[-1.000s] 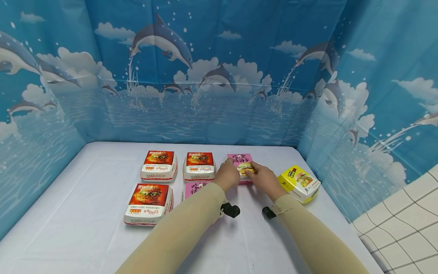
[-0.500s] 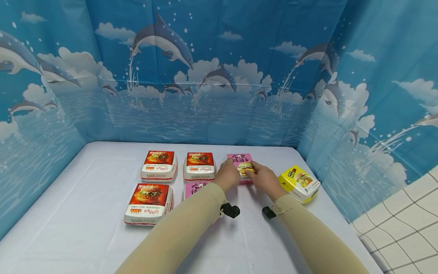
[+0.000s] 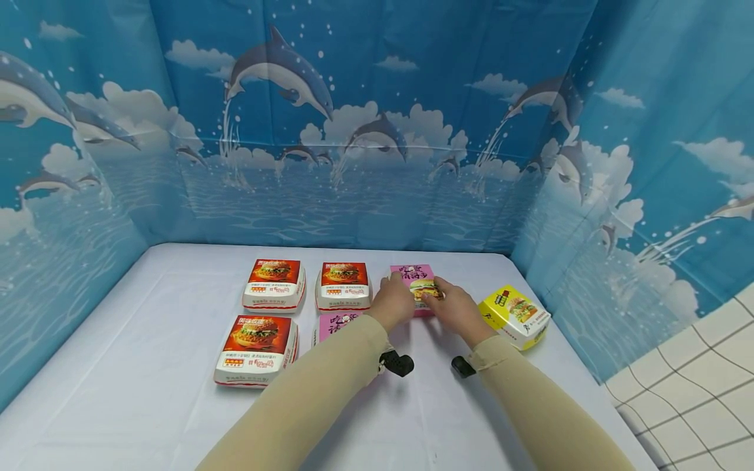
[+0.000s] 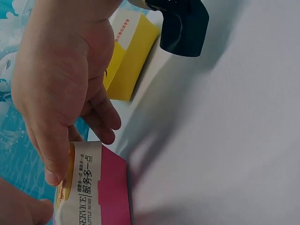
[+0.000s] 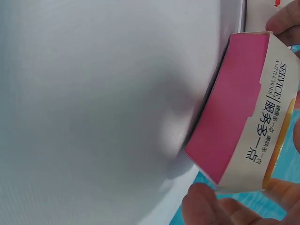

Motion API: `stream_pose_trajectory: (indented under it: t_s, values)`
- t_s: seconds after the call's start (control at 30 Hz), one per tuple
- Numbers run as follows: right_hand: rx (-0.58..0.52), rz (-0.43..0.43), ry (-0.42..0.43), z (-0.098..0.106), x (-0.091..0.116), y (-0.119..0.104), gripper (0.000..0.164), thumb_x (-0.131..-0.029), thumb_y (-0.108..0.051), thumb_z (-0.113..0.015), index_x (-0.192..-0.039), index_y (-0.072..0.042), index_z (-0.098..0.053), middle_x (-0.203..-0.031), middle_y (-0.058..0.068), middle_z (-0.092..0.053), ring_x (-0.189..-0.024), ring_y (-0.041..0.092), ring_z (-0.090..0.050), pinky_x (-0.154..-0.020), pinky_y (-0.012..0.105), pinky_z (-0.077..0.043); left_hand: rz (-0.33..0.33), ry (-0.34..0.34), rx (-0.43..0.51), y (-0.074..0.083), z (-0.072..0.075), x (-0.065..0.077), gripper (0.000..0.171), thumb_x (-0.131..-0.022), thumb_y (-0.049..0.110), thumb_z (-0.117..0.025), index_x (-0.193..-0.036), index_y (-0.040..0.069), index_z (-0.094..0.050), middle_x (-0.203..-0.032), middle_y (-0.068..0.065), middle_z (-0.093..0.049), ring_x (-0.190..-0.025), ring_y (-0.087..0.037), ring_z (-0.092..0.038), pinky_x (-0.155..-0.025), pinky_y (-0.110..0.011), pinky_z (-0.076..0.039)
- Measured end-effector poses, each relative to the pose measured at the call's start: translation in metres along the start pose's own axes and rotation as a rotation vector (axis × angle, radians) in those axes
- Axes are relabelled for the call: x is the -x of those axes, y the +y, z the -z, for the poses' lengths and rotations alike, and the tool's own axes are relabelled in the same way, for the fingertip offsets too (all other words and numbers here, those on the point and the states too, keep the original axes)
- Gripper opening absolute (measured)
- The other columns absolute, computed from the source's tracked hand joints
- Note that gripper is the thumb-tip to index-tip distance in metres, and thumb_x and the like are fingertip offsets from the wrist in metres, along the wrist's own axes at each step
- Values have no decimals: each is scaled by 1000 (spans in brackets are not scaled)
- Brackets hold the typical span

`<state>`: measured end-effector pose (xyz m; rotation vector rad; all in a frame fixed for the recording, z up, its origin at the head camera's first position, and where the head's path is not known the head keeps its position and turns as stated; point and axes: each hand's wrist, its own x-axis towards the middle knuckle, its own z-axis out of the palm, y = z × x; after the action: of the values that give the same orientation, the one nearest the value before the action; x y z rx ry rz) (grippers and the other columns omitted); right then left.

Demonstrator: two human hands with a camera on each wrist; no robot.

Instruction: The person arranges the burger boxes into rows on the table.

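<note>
A pink burger box (image 3: 414, 271) with a burger picture on its lid sits at the back of the white table. My left hand (image 3: 393, 303) holds its left side, and my right hand (image 3: 461, 313) holds its right side. In the left wrist view, the right thumb lies on the lid of the pink box (image 4: 113, 187), with the other fingers by its side. The right wrist view shows the pink front wall of the box (image 5: 234, 98) between both hands. The far sides of the box are hidden.
Three red-and-white burger boxes stand to the left: back left (image 3: 273, 285), back middle (image 3: 343, 286) and front left (image 3: 256, 351). A second pink box (image 3: 333, 322) is partly covered by my left forearm. Right of my right hand is a yellow-and-white box (image 3: 516, 316), turned at an angle.
</note>
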<state>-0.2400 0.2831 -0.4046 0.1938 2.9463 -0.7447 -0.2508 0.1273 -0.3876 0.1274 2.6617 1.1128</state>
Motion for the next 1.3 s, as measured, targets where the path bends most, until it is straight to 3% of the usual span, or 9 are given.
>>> stream_pose_trajectory:
  t_s: [0.13,0.3,0.47,0.57,0.87,1.3]
  values:
    - [-4,-24,-2,2,2,-1,79,-106,-49,-58,-167,-9,-29,-163,28,-42,-147,47,-43,-123,61,-35,-11,5,6,2,-1,3,64,-106,16,-53,-164,6,-31,-165,-23,-36,-131,-31,-58,-110,-47,-53]
    - [-2,-39,13,6,6,-3,81,-105,-49,-59,-167,-7,-28,-162,31,-40,-148,49,-42,-122,62,-36,-31,32,23,5,-1,5,63,-105,17,-53,-165,10,-33,-170,-22,-30,-153,-35,-41,-120,-53,-44]
    - [16,-48,22,11,9,0,83,-105,-47,-60,-167,-5,-24,-163,32,-37,-150,50,-39,-121,64,-36,-58,42,-5,7,-3,3,62,-106,20,-54,-164,10,-35,-171,-22,-29,-156,-35,-36,-120,-55,-43]
    - [34,-51,36,14,11,1,83,-105,-46,-60,-167,-5,-24,-165,31,-36,-151,49,-38,-121,63,-36,-96,50,-18,8,-4,2,60,-107,23,-54,-164,12,-37,-171,-17,-32,-160,-33,-29,-125,-52,-37]
    - [68,15,102,34,25,0,84,-105,-44,-59,-165,2,-23,-163,34,-36,-148,50,-41,-119,64,-39,-195,77,-71,17,-5,10,56,-107,28,-58,-160,16,-44,-167,-7,-42,-155,-25,-39,-127,-50,-34]
    - [71,37,165,52,37,13,80,-107,-40,-58,-164,4,-24,-164,34,-35,-151,52,-35,-121,66,-35,-321,68,-129,24,-10,17,58,-107,37,-59,-160,19,-43,-170,-1,-39,-161,-23,-29,-131,-46,-27]
